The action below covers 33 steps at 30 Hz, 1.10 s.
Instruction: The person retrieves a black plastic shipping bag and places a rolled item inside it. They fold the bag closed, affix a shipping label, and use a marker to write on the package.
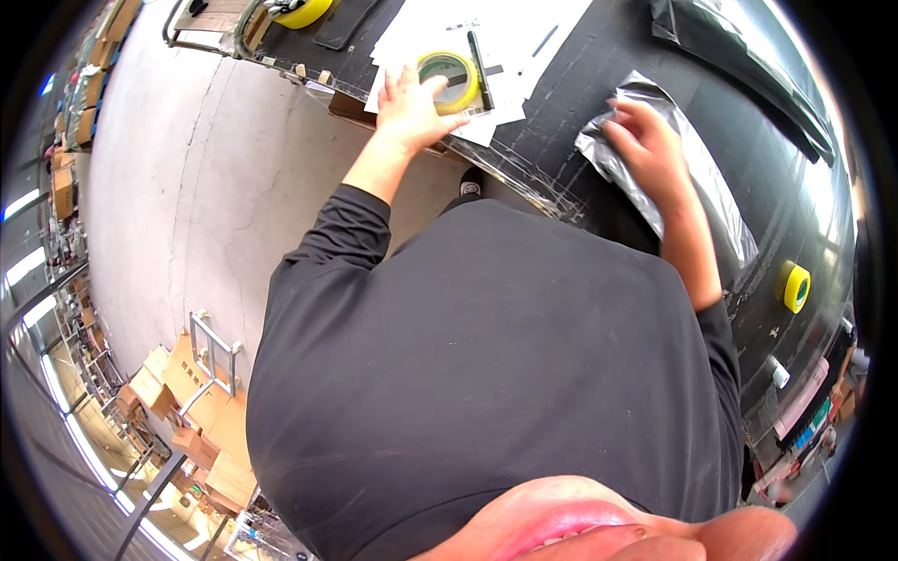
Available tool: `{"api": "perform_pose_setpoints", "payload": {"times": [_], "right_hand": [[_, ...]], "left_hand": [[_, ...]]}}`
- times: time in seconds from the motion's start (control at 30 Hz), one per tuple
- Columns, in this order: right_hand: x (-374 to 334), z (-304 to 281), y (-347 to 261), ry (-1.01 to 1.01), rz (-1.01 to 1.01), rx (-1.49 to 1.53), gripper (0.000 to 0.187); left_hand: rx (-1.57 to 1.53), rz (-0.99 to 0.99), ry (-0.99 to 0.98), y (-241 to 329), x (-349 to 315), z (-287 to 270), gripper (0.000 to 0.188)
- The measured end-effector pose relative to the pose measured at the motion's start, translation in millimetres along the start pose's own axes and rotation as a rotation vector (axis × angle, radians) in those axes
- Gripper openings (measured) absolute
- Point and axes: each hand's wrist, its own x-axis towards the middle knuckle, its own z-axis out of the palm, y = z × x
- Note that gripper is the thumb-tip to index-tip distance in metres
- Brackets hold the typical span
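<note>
My left hand (409, 110) is at the near edge of the black table, fingers spread. Its fingertips and thumb reach over the near side of a roll of yellow tape (466, 101), which lies on white paper sheets. A black pen (479, 70) lies right beside the roll. On the right, my right hand (652, 154) rests on a silver-grey plastic bag (703, 173), its bent fingers at the bag's far-left end. Slight blur covers these fingers, and part of the bag is hidden beneath the hand and forearm.
Dark plastic packaging (748, 70) lies at the far right of the table (561, 140). Another yellow tape roll (796, 288) stands at the right, with a small white object (779, 373) nearer me. A dark phone-like slab (346, 23) is far left. Cardboard boxes (210, 393) stand on the floor.
</note>
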Motion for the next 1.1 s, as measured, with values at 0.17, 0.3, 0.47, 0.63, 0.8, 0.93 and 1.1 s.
{"api": "perform_pose_setpoints", "payload": {"times": [0.17,0.3,0.47,0.63,0.8,0.93,1.1], "right_hand": [[117.6,127.7,-20.3,-0.1,0.108,-0.348,0.052],[149.0,162.0,-34.3,-0.018,0.198,-0.516,0.063],[162.7,165.4,-58.9,-0.175,0.37,-0.675,0.06],[168.6,166.1,-58.6,-0.186,0.443,-0.709,0.047],[162.9,170.6,-63.8,-0.166,0.461,-0.61,0.046],[163.3,174.5,-49.9,-0.224,0.359,-0.536,0.043],[153.1,148.6,-56.2,-0.055,0.397,-0.237,0.038]], "left_hand": [[-0.263,0.203,0.204,-15.5,3.3,23.3,0.03],[-0.377,0.236,0.199,-28.3,4.3,26.6,0.028],[-0.375,0.291,0.156,-34.0,6.9,16.5,0.027],[-0.48,0.312,0.292,-45.6,8.5,12.1,0.024],[-0.377,0.236,0.31,-64.4,16.8,-4.6,0.021],[-0.383,0.2,0.27,-68.1,16.7,7.2,0.021],[-0.422,0.221,0.284,-70.0,17.5,10.2,0.022]]}}
